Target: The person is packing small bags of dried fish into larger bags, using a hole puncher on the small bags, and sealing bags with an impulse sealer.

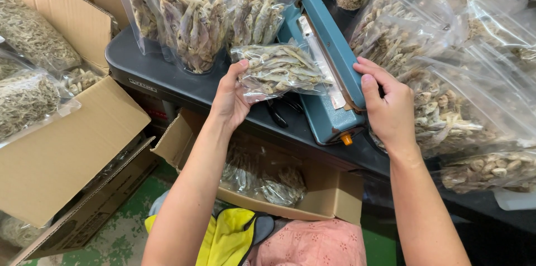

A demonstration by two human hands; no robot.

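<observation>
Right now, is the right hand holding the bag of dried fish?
No, the right hand rests on the blue heat sealer's arm, while the left hand holds the bag of dried fish.

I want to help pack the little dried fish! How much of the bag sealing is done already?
Some looks done: filled bags lie in the cardboard box below the table. In hand: the left hand holds a small bag of fish at the blue heat sealer, with the right hand on its arm. Left: many bags piled beside the sealer; whether those are sealed is unclear.
</observation>
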